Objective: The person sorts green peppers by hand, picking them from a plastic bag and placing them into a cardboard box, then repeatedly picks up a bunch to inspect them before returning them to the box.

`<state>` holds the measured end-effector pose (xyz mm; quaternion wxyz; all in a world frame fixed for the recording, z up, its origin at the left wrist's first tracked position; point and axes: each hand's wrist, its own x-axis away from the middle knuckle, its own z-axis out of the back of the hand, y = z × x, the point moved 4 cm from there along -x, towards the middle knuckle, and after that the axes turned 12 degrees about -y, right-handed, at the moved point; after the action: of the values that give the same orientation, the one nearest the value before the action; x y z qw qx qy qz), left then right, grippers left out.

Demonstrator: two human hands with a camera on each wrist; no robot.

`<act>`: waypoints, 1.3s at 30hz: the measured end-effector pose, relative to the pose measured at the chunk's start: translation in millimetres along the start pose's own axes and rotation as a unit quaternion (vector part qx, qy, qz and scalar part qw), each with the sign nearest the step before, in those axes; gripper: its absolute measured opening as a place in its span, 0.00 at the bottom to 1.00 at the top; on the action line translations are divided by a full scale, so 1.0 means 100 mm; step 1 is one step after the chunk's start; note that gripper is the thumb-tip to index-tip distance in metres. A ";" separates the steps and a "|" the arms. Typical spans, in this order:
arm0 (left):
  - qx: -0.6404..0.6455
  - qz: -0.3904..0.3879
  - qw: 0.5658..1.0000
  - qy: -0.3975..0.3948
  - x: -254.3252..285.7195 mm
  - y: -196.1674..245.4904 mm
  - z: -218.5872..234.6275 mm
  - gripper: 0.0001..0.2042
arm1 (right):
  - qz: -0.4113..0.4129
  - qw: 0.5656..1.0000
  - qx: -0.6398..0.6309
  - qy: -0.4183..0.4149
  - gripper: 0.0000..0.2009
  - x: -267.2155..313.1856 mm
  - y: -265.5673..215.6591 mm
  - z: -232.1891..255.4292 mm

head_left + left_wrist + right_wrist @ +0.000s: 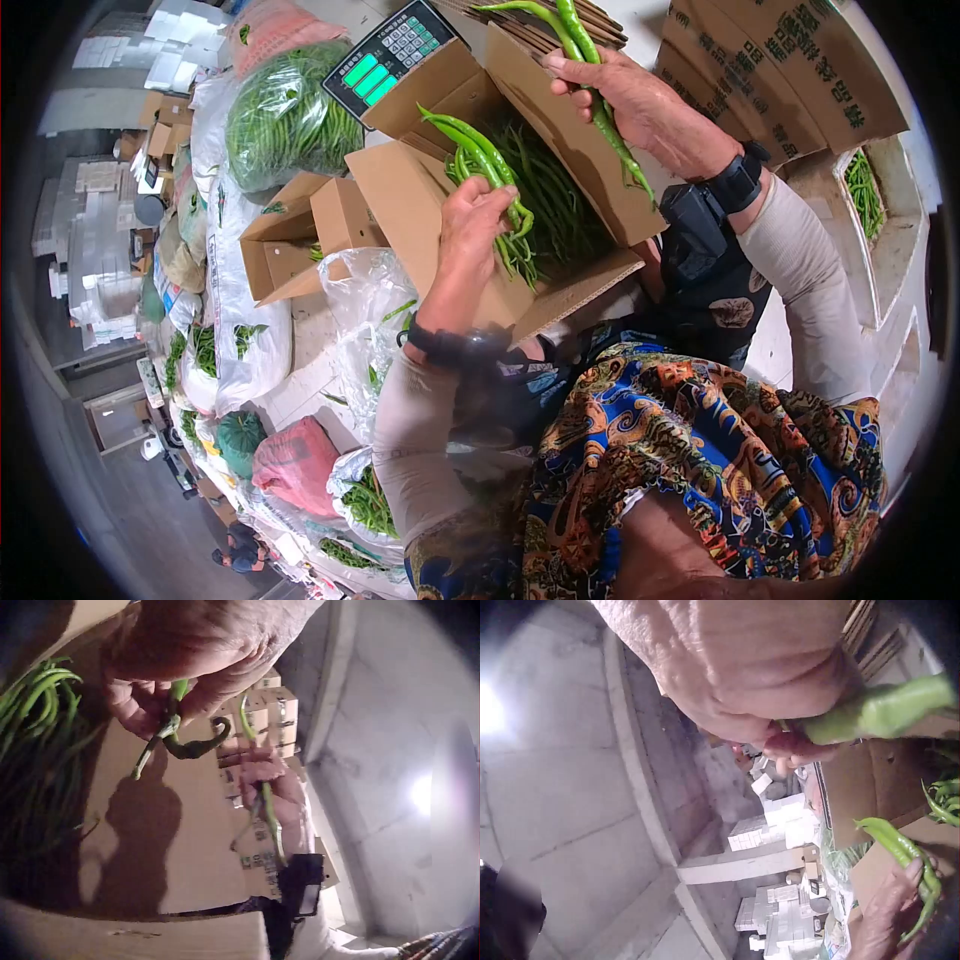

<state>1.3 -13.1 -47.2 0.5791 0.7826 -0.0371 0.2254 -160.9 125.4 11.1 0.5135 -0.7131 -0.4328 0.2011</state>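
Note:
My left hand pinches a few long green chili peppers over the open cardboard box. In the left wrist view, a stem and a curled pepper tip stick out below its fingers. Raised above the box's right flap, my right hand grips other long green chilies, whose lower ends hang past the palm. One thick pepper juts from that hand in the right wrist view. Inside the box lies a deep heap of green chilies, partly in shadow.
A digital scale with lit green displays stands behind the box. To the left are a clear bag of green peppers and a smaller open carton. At right, a white crate holds more chilies below a printed cardboard box.

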 end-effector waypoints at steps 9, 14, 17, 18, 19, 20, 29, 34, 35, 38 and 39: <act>-0.021 0.075 0.997 -0.014 -0.36 -0.68 0.12 0.01 | -0.052 0.995 -0.045 -0.066 0.11 0.08 0.04 -0.17; 0.005 0.081 0.996 0.038 -0.47 -0.77 0.35 0.03 | -0.045 0.994 0.001 -0.103 0.15 0.09 0.05 -0.13; -0.066 0.079 0.994 0.037 -0.42 -0.61 0.25 0.05 | -0.027 0.995 0.027 -0.096 0.16 0.09 0.07 -0.15; -0.185 0.057 0.980 0.056 -0.41 -0.52 0.18 0.09 | -0.018 0.995 0.044 -0.086 0.16 0.09 0.07 -0.17; -0.185 0.051 0.980 0.059 -0.37 -0.39 0.13 0.09 | -0.014 0.995 0.047 -0.090 0.16 0.07 0.10 -0.19; -0.140 -0.002 0.987 0.073 -0.31 -0.22 0.06 0.11 | -0.025 0.992 0.081 -0.093 0.16 0.07 0.12 -0.19; 0.092 -0.144 0.984 -0.049 -0.11 0.43 -0.21 0.14 | 0.028 0.832 0.547 -0.091 0.23 0.30 0.19 -0.68; 0.113 -0.124 0.983 -0.069 -0.07 0.44 -0.02 0.12 | 0.063 0.914 0.385 -0.114 0.14 0.09 0.35 -0.48; 0.109 -0.120 0.984 -0.073 -0.05 0.45 0.02 0.14 | -0.019 0.946 0.284 -0.156 0.12 0.04 0.45 -0.42; 0.081 -0.109 0.989 -0.053 -0.02 0.51 0.22 0.16 | -0.062 0.982 0.148 -0.100 0.12 0.00 0.37 -0.35; 0.055 -0.104 0.993 -0.031 -0.01 0.53 0.32 0.17 | -0.071 0.987 0.115 -0.085 0.12 -0.02 0.34 -0.32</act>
<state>-6.9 -59.8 -7.7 0.5535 0.8199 0.0386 0.1412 -124.7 102.0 -7.0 0.5667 -0.5971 -0.4980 0.2725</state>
